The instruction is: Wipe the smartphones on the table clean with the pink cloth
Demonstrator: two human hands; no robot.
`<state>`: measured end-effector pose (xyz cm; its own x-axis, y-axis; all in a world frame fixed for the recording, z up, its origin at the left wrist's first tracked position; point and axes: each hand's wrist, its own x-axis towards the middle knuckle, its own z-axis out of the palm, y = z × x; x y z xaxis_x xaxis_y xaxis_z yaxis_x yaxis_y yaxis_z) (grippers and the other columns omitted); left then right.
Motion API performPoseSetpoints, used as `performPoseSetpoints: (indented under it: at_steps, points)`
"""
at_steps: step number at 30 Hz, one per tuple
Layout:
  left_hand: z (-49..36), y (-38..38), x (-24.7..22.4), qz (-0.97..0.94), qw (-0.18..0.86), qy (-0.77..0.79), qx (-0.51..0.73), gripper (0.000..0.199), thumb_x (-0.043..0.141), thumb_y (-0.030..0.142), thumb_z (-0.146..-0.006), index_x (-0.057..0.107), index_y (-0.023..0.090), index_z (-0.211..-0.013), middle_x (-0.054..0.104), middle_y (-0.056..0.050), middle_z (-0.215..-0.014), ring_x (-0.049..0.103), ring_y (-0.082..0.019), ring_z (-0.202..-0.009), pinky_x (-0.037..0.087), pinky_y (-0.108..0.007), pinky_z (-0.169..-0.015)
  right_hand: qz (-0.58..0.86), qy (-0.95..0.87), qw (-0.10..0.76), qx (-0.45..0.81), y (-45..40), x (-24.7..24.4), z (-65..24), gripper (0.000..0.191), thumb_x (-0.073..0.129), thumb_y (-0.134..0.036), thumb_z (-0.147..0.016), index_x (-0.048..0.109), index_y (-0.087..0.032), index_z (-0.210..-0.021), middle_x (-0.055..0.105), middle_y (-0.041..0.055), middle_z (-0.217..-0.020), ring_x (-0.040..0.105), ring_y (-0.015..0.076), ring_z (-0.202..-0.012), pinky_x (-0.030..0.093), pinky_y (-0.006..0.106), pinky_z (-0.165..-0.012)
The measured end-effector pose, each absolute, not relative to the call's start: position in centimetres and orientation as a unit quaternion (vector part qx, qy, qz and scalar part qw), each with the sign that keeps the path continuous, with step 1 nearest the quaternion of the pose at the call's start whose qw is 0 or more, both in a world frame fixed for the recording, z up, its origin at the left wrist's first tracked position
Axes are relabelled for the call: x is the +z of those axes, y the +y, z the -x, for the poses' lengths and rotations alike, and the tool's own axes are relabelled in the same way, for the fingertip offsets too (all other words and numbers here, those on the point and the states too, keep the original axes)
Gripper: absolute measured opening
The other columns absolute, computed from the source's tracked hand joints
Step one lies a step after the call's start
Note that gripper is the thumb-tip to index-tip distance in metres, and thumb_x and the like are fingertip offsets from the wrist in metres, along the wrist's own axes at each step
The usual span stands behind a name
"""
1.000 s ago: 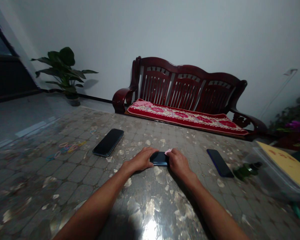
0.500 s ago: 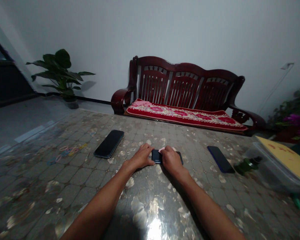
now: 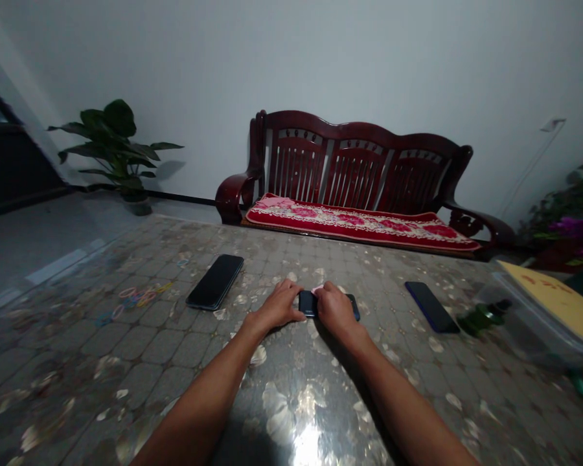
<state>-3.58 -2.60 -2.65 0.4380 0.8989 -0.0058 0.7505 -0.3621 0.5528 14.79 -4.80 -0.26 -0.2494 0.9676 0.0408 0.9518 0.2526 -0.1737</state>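
Observation:
A small dark phone lies lengthwise across the patterned table, partly covered by my right hand. At its left end, my left hand grips the edges between thumb and fingers. My right hand is closed on a pinkish-white cloth and presses it on the phone's top; most of the cloth is hidden under the fingers. A larger black phone lies to the left of my hands. Another dark phone with a blue edge is to the right.
Colored rubber bands lie at the left. A green bottle rests beside a clear plastic box topped with a yellow sheet at the right. Behind the table is a wooden bench.
The whole view has shifted slightly. My right hand stays over the phone with the cloth, and my left hand keeps its hold on the left end.

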Motion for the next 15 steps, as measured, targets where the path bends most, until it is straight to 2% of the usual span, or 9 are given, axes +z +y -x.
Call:
performPoseSetpoints:
  at_steps: [4, 10, 15]
  points:
    - [3.6, -2.5, -2.9, -0.810, 0.256, 0.502, 0.164, 0.058, 0.087, 0.023, -0.069, 0.065, 0.021, -0.123, 0.060, -0.008, -0.123, 0.054, -0.030, -0.123, 0.043, -0.037, -0.107, 0.582, -0.805, 0.079, 0.077, -4.9, -0.3, -14.5, 0.035, 0.046, -0.016, -0.098, 0.076, -0.020, -0.115, 0.068, 0.0107, -0.111, 0.063, 0.0195, -0.099, 0.041, 0.025, -0.079]
    - [3.6, -2.5, -3.1, -0.808, 0.252, 0.504, 0.176, 0.062, 0.088, 0.023, -0.067, 0.065, 0.022, -0.124, 0.060, -0.008, -0.122, 0.056, -0.029, -0.120, 0.044, -0.036, -0.105, 0.630, -0.770, 0.082, 0.062, -4.7, -0.3, -16.6, 0.038, 0.046, -0.014, -0.097, 0.076, -0.019, -0.119, 0.068, 0.0124, -0.112, 0.064, 0.0223, -0.100, 0.041, 0.027, -0.079]
    - [3.7, -2.3, -3.5, -0.805, 0.259, 0.502, 0.183, 0.060, 0.088, 0.024, -0.067, 0.066, 0.024, -0.123, 0.060, -0.006, -0.122, 0.055, -0.029, -0.120, 0.044, -0.037, -0.105, 0.578, -0.808, 0.087, 0.073, -4.9, -0.6, -14.8, 0.036, 0.046, -0.013, -0.098, 0.075, -0.019, -0.117, 0.068, 0.0117, -0.110, 0.063, 0.0202, -0.101, 0.040, 0.025, -0.082]
